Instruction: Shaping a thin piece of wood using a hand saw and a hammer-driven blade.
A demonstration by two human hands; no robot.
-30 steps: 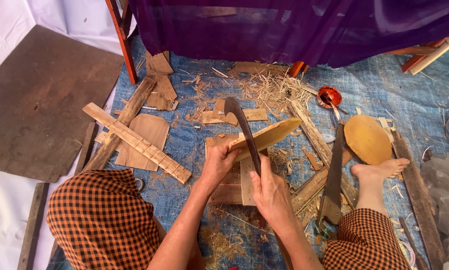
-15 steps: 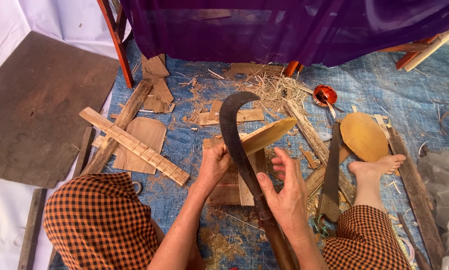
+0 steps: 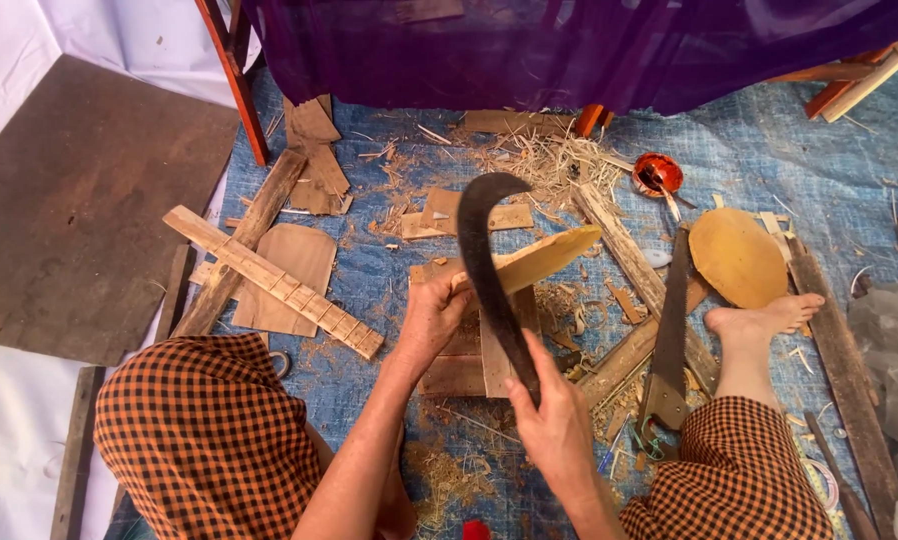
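Note:
I sit on a blue tarp (image 3: 819, 170) among wood scraps. My left hand (image 3: 431, 318) grips a pale, leaf-shaped piece of wood (image 3: 551, 253) that points up and to the right above a small wooden block (image 3: 469, 360). My right hand (image 3: 554, 420) holds the handle of a dark curved blade (image 3: 481, 245), raised upright with its hooked tip above the pale wood. The blade crosses in front of the wood piece. My knees in orange-and-black checked cloth frame both hands.
A notched wooden slat (image 3: 269, 280) and a thin plank (image 3: 244, 240) lie at left over a flat brown panel (image 3: 294, 275). A hand saw (image 3: 669, 335), an oval yellow wood piece (image 3: 737, 257) and my bare foot (image 3: 764, 320) are at right. Shavings litter the tarp.
The curved blade has swung up from lying low across the wood to standing upright, hooked tip raised. My left hand keeps its hold on the pale wood.

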